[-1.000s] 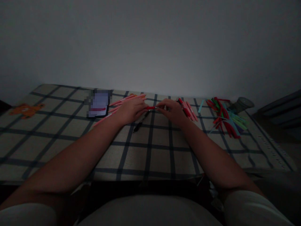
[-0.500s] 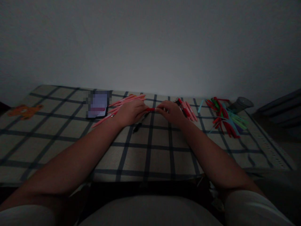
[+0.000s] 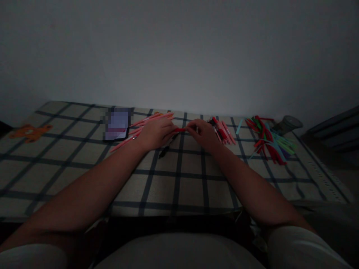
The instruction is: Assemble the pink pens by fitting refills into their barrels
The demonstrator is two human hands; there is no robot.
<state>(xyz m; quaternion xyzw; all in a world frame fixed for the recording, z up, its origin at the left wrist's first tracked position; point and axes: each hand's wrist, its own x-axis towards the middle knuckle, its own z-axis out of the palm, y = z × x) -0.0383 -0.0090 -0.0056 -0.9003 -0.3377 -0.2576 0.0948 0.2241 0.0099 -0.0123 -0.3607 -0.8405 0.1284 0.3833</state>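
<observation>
We note the left hand and right hand pinching opposite ends of the red stick, roughly parallel to the counter's near edge.

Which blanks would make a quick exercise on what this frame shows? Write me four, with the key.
1. The thin piece between the left-hand grip and the right-hand grip is coloured ____.
2. In the picture, the phone lies to the ____ of both hands.
3. The pen on the checked cloth is coloured ____.
4. The hand nearer the pile of colourful strips is the ____ one.

Missing words: red; left; black; right.
</observation>
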